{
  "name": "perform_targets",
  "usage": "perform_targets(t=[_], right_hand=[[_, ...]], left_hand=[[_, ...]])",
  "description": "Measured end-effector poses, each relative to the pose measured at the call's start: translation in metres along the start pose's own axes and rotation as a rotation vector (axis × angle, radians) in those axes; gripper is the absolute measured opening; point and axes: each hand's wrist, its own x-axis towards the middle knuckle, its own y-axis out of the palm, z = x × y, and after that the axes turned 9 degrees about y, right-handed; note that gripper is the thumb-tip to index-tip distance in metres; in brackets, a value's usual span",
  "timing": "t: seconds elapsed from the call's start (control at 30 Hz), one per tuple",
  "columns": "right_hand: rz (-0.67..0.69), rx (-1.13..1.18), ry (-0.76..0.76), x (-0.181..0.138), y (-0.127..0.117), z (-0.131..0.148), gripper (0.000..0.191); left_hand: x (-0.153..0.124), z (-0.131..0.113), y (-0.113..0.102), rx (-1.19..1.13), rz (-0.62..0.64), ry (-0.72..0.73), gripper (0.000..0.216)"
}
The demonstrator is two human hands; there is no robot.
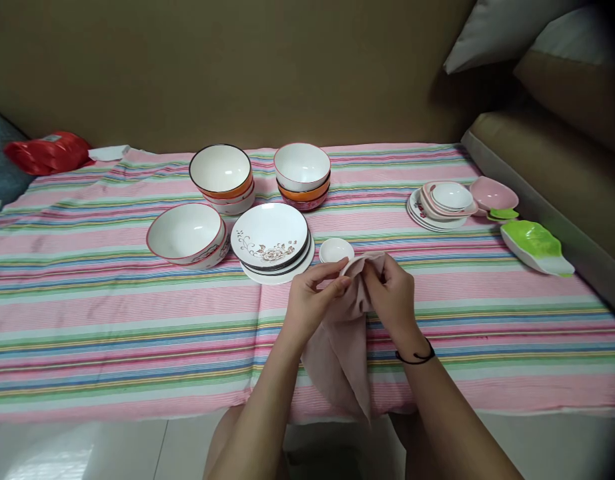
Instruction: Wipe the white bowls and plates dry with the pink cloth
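**Pink cloth (342, 347) held over the desk (87, 313)**

Pink cloth hangs at the desk's near edge. The fingers (337, 283) of the left hand (307, 303) and right hand (392, 297) are closed on its bunched top. Just beyond them sits one small white dish (336, 249), empty. Behind it are three bowl stacks (221, 175) with empty top bowls, and one plate stack (272, 241). To the right lie a pile of small dishes (445, 203), one pink dish (493, 193) and two green dishes (535, 245).

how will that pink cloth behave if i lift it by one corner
Probably floppy: the pink cloth droops in soft folds below the left hand and right hand. Likely light, since both hands merely pinch it. Unlikely to slip, as it looks matte.
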Motion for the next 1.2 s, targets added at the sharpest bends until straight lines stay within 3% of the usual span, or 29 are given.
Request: perform_targets(t=[0.1,0.27,0.4,0.83,1.03,1.2], right_hand=[[0.019,0.045,0.000,0.001,0.001,-0.001,0.029],[0.188,0.129,0.021,0.006,0.002,-0.006,0.014],[0.242,0.181,0.059,0.007,0.001,-0.006,0.029],[0.052,0.101,0.094,0.004,0.000,-0.002,0.027],[0.180,0.214,0.094,0.006,0.003,-0.005,0.021],[0.187,0.209,0.140,0.002,0.003,-0.001,0.030]], left_hand=[[0.000,-0.002,0.000,-0.048,-0.038,-0.037,0.039],[-0.001,0.001,-0.002,-0.042,-0.083,-0.039,0.036],[0.000,0.004,-0.003,-0.028,-0.068,-0.034,0.034],[0.002,-0.003,0.002,-0.203,-0.053,-0.163,0.039],[0.002,-0.008,0.000,-0.146,-0.142,-0.175,0.043],[0.003,-0.005,-0.003,-0.169,-0.080,-0.193,0.041]])
